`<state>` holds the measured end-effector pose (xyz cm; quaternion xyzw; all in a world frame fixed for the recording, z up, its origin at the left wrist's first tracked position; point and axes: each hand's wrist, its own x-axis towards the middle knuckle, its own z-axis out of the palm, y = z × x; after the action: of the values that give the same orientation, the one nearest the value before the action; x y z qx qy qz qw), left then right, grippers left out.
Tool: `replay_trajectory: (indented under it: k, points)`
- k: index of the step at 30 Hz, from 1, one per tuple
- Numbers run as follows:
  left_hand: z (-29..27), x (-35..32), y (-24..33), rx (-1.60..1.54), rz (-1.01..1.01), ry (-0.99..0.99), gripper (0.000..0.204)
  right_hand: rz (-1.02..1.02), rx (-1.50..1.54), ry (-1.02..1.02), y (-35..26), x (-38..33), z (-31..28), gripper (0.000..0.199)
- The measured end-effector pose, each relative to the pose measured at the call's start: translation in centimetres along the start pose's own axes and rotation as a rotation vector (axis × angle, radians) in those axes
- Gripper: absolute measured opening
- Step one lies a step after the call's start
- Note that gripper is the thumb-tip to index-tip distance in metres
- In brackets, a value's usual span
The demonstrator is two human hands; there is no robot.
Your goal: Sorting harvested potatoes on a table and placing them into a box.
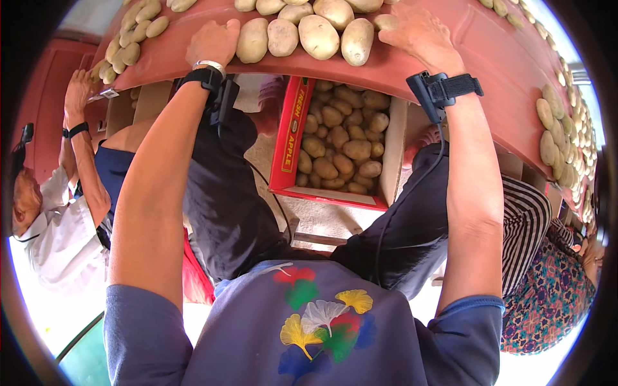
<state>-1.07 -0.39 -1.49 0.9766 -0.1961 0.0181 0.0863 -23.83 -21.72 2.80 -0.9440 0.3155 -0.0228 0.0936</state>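
Our left hand (pixel 212 42) rests on the red conveyor trough (pixel 193 61), fingers curled together against a potato (pixel 252 40). Our right hand (pixel 421 35) lies flat, fingers spread, touching a small potato (pixel 385 21) — potato-filled red-sided box (pixel 291 135) below.

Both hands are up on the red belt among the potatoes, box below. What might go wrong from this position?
1. The left hand and right hand rest beside a tight cluster of potatoes near the red belt's edge; a nudge may send some past the box.
2. The box of potatoes looks nearly full, so more may spill.
3. A co-worker's hand works close alongside.
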Motion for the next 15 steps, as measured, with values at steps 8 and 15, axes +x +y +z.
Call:
replay_trajectory:
  k: [8,15]
  points:
    - [0.3,0.2,-0.2,0.019,0.012,0.031,0.058,-0.390,0.107,-0.023,4.9,-2.0,2.2,0.056]
    - [0.3,0.0,-0.4,-0.025,0.048,0.067,0.055,-0.320,0.106,0.017,5.0,-4.9,2.4,0.040]
